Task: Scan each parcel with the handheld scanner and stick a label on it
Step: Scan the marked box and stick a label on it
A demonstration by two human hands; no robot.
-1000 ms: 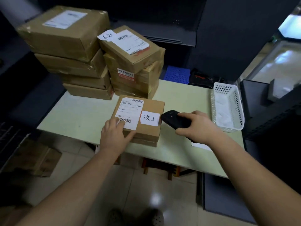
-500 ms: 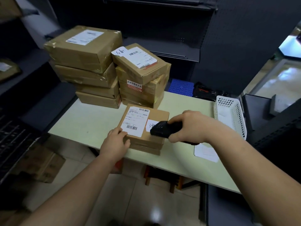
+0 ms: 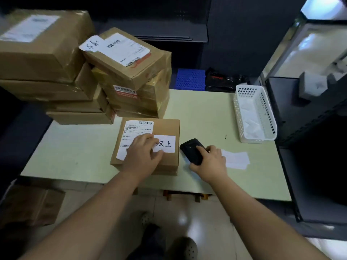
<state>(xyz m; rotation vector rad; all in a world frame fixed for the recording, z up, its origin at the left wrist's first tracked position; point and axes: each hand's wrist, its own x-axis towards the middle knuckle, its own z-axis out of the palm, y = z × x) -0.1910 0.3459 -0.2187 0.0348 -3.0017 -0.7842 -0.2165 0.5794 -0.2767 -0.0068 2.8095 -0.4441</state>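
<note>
Head view: our flat left hand (image 3: 142, 156) presses the white handwritten label (image 3: 167, 144) onto the brown cardboard parcel (image 3: 169, 128), seemingly to bond it, while our right hand (image 3: 212, 162) grips the black handheld scanner (image 3: 190, 151).

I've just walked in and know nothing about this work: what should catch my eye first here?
First, the brown parcel at the near edge of the table: the left hand rests on it, fingers touching a white handwritten label. Just to its right, the right hand grips a black handheld scanner. Behind, at the far left, two tall stacks of parcels loom.
</note>
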